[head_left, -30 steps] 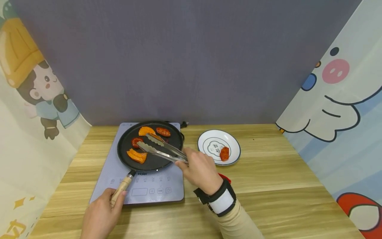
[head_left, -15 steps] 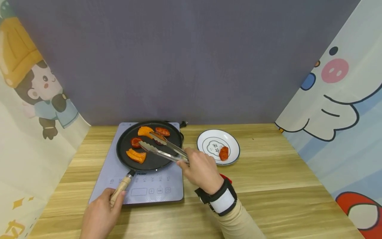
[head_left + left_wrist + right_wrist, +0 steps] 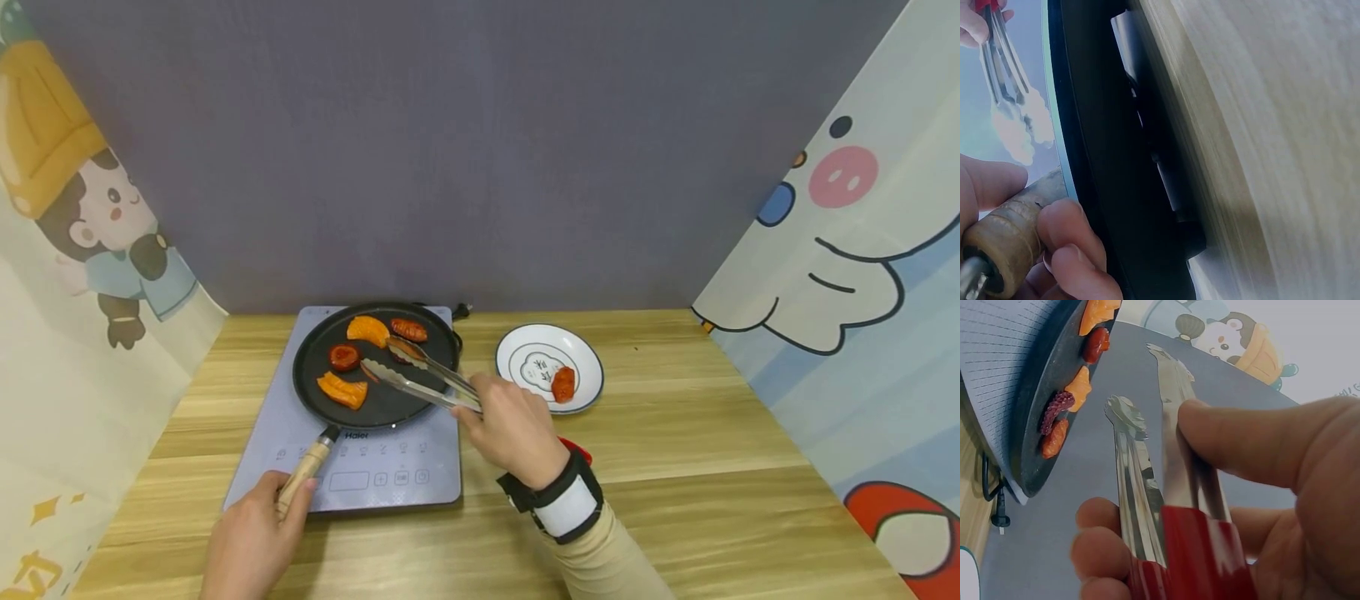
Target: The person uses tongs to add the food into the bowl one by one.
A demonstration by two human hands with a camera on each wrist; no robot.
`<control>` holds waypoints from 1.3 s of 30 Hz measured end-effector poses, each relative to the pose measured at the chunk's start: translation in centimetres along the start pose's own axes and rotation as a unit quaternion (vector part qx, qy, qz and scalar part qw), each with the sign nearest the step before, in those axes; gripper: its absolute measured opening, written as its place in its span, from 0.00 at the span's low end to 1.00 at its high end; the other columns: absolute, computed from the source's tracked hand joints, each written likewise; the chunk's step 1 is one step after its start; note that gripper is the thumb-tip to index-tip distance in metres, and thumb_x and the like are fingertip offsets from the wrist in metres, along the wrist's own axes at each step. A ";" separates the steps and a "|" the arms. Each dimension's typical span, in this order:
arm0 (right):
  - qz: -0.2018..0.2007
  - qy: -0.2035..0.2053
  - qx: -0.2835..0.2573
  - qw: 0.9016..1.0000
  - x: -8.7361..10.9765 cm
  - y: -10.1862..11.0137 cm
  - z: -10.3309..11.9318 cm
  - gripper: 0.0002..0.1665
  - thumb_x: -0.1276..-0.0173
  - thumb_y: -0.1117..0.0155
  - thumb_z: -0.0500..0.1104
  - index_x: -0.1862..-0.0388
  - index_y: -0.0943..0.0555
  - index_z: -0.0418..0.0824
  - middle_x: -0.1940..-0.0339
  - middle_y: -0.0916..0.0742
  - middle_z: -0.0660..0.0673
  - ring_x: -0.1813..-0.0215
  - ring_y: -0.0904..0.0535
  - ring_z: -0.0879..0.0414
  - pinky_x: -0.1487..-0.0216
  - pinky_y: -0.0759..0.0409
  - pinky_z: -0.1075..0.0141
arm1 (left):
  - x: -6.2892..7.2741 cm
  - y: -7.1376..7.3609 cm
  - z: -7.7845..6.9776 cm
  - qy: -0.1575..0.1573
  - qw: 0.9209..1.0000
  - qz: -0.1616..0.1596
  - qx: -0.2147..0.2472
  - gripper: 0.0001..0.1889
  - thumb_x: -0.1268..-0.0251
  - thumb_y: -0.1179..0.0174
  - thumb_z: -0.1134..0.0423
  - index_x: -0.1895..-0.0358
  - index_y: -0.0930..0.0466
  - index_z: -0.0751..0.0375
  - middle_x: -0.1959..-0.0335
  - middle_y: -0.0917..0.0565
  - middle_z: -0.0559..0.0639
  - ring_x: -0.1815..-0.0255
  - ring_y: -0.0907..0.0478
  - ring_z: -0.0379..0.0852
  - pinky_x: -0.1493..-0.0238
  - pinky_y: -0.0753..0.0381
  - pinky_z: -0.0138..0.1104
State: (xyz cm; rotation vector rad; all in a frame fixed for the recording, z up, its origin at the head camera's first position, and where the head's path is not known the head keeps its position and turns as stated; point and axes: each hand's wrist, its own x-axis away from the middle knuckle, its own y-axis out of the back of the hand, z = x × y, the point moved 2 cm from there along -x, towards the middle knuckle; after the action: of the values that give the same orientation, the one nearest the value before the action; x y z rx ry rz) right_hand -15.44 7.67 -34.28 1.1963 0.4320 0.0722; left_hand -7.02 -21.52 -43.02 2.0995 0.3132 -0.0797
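In the head view, my left hand (image 3: 255, 533) grips the wooden handle (image 3: 306, 472) of a round black frying pan (image 3: 382, 408). Metal tongs (image 3: 1175, 444) with red grips are in my right hand (image 3: 517, 429). Their jaws stand apart above the pan, with no food visibly pinched between them. In the pan lie two orange pieces (image 3: 342, 390), a round red piece (image 3: 344, 357) and a scored red sausage (image 3: 408, 330). The right wrist view also shows a purple tentacle piece (image 3: 1055, 411), mostly hidden behind the tongs in the head view.
Under the pan is a flat grey induction cooker (image 3: 262, 467) with a touch panel. To its right stands a white plate (image 3: 517, 354) bearing one red piece (image 3: 563, 384). A black plug (image 3: 462, 311) lies behind the cooker, near the grey back wall (image 3: 480, 167).
The tongs have shifted a little to the right, away from the round red piece, which shows whole now. My left hand and the pan stay put.
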 end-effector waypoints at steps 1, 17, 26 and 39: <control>-0.002 0.001 0.001 1.000 0.0 0.0 -0.1 0.16 0.34 0.26 0.53 0.65 0.20 0.44 0.77 0.22 0.53 0.78 0.28 0.58 0.79 0.33 0.63 | 0.0 0.0 0.0 0.000 1.000 0.001 0.000 0.18 0.27 0.38 0.53 0.57 0.19 0.70 0.84 0.29 0.48 0.82 0.33 0.45 0.80 0.36 0.38; 0.024 -0.043 0.018 0.999 0.9 0.7 -2.3 0.22 0.32 0.28 0.52 0.46 0.17 0.40 0.70 0.14 0.46 0.73 0.21 0.53 0.77 0.28 0.59 | 0.0 0.1 0.0 -0.001 1.000 -0.004 -0.003 0.18 0.28 0.38 0.53 0.57 0.19 0.69 0.84 0.28 0.48 0.82 0.32 0.46 0.80 0.34 0.40; 0.039 -0.068 0.029 0.997 1.4 1.1 -3.9 0.22 0.32 0.28 0.51 0.47 0.18 0.39 0.69 0.14 0.45 0.74 0.21 0.52 0.77 0.28 0.58 | -0.1 0.1 0.0 0.000 1.000 -0.002 -0.004 0.18 0.28 0.38 0.53 0.57 0.19 0.69 0.84 0.28 0.48 0.82 0.32 0.46 0.80 0.34 0.40; 0.039 -0.091 0.045 0.994 2.3 1.4 -5.6 0.27 0.30 0.30 0.52 0.39 0.19 0.38 0.50 0.11 0.39 0.58 0.13 0.39 0.63 0.18 0.46 | -0.2 0.0 0.2 0.008 1.000 0.017 0.000 0.20 0.26 0.40 0.51 0.55 0.20 0.70 0.83 0.27 0.49 0.81 0.31 0.46 0.79 0.34 0.40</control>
State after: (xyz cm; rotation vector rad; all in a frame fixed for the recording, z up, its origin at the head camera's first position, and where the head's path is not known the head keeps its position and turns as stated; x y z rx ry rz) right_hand -15.12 13.76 -35.29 1.2962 0.2301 0.0116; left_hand -7.24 -21.72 -43.07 2.1053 0.2864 -0.0437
